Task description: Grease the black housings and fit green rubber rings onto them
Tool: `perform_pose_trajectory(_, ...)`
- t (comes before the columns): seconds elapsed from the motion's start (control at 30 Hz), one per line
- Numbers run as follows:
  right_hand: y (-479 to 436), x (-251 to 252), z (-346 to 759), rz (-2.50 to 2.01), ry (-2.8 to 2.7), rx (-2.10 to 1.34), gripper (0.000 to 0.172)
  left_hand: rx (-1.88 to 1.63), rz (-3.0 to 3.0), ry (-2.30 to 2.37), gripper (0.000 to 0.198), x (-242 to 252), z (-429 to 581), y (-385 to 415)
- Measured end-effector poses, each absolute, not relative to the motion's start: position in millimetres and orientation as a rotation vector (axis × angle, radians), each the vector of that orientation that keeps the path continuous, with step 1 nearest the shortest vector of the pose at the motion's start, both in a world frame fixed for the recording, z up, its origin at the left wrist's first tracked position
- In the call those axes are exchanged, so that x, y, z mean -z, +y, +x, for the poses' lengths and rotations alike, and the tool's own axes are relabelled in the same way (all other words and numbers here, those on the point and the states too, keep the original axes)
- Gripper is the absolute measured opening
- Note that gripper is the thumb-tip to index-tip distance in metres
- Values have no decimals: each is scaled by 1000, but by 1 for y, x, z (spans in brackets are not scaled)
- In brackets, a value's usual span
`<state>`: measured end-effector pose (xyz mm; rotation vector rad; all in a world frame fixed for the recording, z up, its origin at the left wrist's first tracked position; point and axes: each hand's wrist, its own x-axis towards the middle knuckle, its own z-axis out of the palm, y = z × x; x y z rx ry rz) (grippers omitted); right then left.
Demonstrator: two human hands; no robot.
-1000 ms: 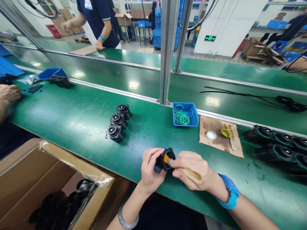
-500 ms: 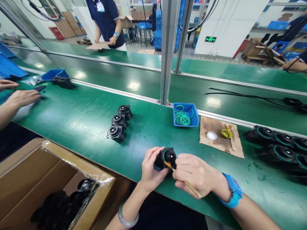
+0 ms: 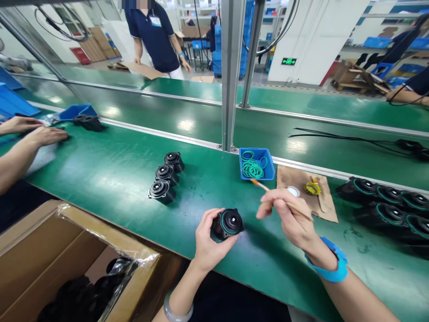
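My left hand is wrapped round a black round housing with a green ring seated on its top, held at the near edge of the green bench. In my right hand is a small brush with a wooden handle and orange-tinted bristles, raised above the bench, apart from the housing. A blue bin of green rubber rings stands behind. Beyond my right hand, a piece of cardboard carries a yellow cup and a white lid, partly hidden by the hand.
Three black housings stand in a row left of centre. Several ringed housings are grouped at right. An open carton of black parts is at lower left. A co-worker's hands work at far left; a metal post rises behind the bench.
My right hand has lifted the brush off the housing and moved it up and to the right. My left hand still holds the housing. A person across the bench has lowered one hand from the cardboard.
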<state>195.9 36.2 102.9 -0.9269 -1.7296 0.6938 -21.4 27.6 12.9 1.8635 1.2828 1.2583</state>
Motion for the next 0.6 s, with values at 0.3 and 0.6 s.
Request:
perform_pose_trajectory(0.3,33,-89,159,-1458,-2017,-855,57,-1508,2380,1256,37,2,-22,23)
perform_pose_trajectory(0.6,19,-139,244,-1801,-2207,-317,38,-1540,2596,1070,73,-25,-12,25)
